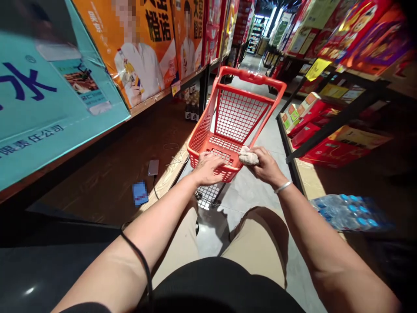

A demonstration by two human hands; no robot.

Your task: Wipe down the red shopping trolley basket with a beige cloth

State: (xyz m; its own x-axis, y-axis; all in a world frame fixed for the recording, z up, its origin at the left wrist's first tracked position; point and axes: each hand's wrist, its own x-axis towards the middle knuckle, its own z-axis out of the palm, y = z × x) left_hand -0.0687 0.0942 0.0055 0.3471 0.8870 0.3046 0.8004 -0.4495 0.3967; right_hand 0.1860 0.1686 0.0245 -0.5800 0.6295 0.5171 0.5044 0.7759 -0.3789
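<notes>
A red plastic shopping cart (pixel 243 115) with a grid basket stands in the aisle in front of my knees. My left hand (pixel 208 168) is at its near rim, fingers over the edge and thumb on the outer side, closed on the rim. In my right hand (pixel 265 165) is a crumpled pale cloth (pixel 249 156), bunched in the fingers by the right corner of the near rim. Whether the cloth touches the rim is hard to tell. No goods show in the basket.
Large teal (pixel 65 130) and orange cartons (pixel 137 52) line the left shelf. On the lower left shelf lie a power bank (pixel 153 167) with a cable and a blurred phone-like device (pixel 140 193). Right shelves hold red gift boxes (pixel 339 148) and wrapped water bottles (pixel 352 211).
</notes>
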